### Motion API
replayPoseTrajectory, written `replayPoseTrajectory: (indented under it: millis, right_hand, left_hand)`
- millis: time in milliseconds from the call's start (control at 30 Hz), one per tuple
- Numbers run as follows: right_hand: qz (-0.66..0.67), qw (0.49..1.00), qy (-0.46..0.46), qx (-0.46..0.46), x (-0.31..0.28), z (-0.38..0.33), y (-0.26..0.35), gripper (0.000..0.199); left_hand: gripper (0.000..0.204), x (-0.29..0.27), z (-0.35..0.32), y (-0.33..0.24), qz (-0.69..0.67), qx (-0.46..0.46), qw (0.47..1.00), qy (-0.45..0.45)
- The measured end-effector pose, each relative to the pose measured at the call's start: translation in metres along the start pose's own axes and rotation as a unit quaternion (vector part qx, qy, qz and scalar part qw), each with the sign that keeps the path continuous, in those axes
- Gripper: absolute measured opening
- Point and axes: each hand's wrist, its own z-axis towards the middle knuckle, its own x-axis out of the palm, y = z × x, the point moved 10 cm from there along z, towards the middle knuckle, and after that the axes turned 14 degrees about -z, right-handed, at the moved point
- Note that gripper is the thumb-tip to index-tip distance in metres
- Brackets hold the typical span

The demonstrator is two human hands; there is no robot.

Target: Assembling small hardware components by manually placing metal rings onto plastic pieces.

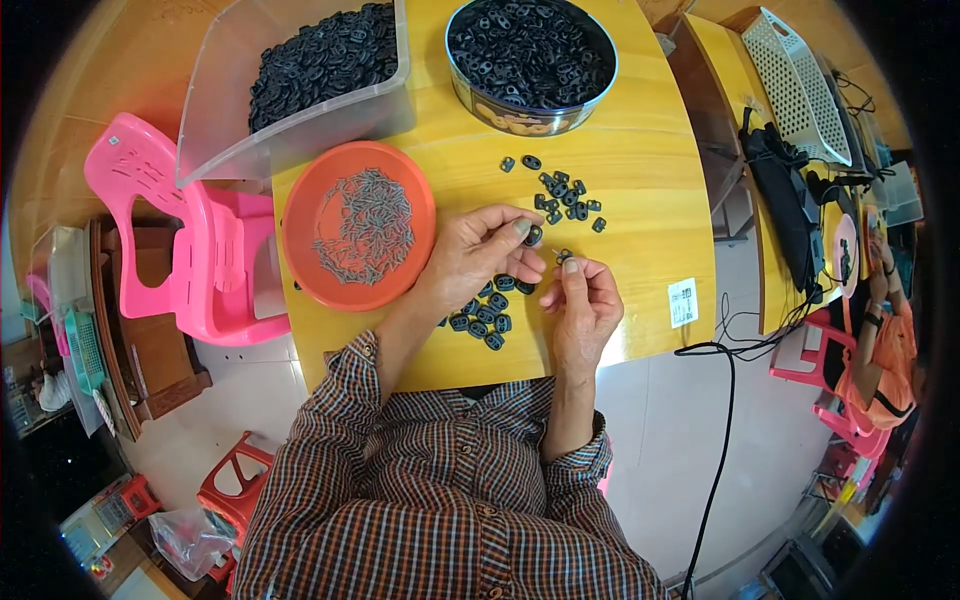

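Over the yellow table (pixel 650 170), my left hand (pixel 478 252) pinches a black oval plastic piece with holes (pixel 534 236) between thumb and fingertips. Close by on its right, my right hand (pixel 584 308) grips a smaller dark piece (pixel 566 255) at its fingertips; whether a screw is in it cannot be made out. Below my left hand lies a cluster of black oval pieces (pixel 487 318), partly covered by that hand. Beyond both hands are scattered small black pieces (pixel 572 200). An orange-red bowl (pixel 300 262) of small grey metal screws (pixel 370 225) sits beside my left wrist.
A clear plastic bin (pixel 215 125) and a round tin (pixel 528 120), both full of black pieces, stand at the far side. A pink chair (pixel 190 250) is at the left. Black cable (pixel 728 420) hangs at the right, where another person (pixel 880 350) sits by a second table.
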Motion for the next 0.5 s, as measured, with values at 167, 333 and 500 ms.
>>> replayPoseTrajectory:
  millis: [167, 333, 500]
  right_hand:
    - [0.009, 1.0, -0.003, -0.004, 0.0005, -0.0004, 0.0013, 0.014]
    - [0.015, 1.0, 0.002, -0.009, 0.0015, -0.0005, 0.0028, 0.013]
    - [0.007, 1.0, -0.001, -0.013, -0.0002, -0.0002, 0.0017, 0.013]
  left_hand:
    - [0.025, 0.0031, -0.0018, 0.0041, -0.03, -0.016, 0.999, 0.023]
    - [0.027, 0.0056, -0.0031, 0.0024, 0.014, 0.012, 0.999, 0.039]
    - [0.024, 0.0026, -0.0032, 0.0042, 0.053, 0.024, 0.998, 0.04]
